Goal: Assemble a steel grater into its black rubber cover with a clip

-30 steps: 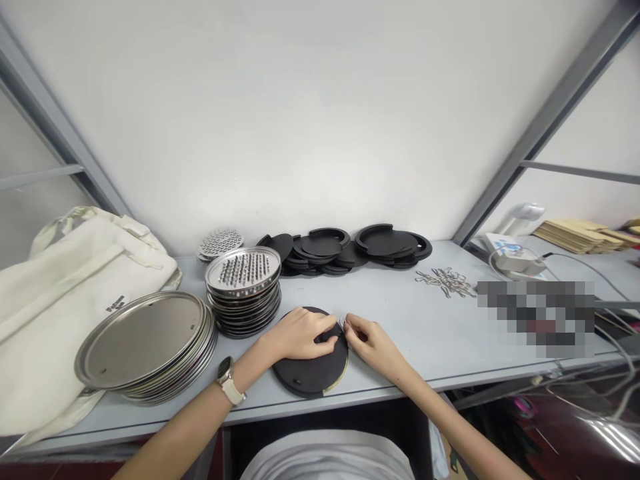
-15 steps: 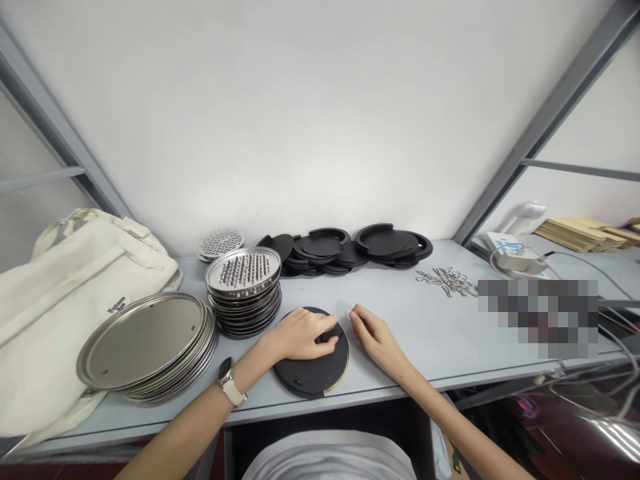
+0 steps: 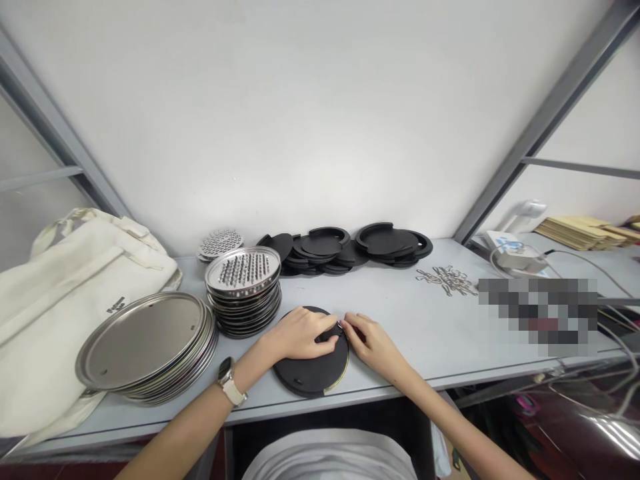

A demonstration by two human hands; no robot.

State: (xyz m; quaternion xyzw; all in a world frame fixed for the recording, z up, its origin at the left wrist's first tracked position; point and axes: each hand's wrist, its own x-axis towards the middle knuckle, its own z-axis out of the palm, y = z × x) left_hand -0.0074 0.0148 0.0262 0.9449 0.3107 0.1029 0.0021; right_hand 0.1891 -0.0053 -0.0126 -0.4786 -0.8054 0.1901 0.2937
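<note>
A black round disc (image 3: pixel 310 373) with a small black knob near its lower edge and a yellowish line along part of its right rim lies before me. My left hand (image 3: pixel 305 333), wearing a watch, rests over its upper part and grips it, thumb and forefinger close together. At the disc's right edge, my right hand (image 3: pixel 370 340) pinches a small shiny metal clip (image 3: pixel 340 325) beside the left fingertips. Fingers partly hide the clip, so its exact contact with the disc is unclear. Similar metal clips (image 3: pixel 447 281) lie in a loose pile further right.
To the left stand stacked round metal plates (image 3: pixel 150 340) and a stack of grater discs (image 3: pixel 243 273). Black rings and discs (image 3: pixel 325 247) are heaped by the wall. A cream bag (image 3: pixel 75 287) lies far left. A white device with cables (image 3: pixel 515 253) sits right, near a blurred patch.
My right hand has moved slightly left with the metal clip, bringing it to the disc's edge by my left fingers. My left hand and the disc stay put.
</note>
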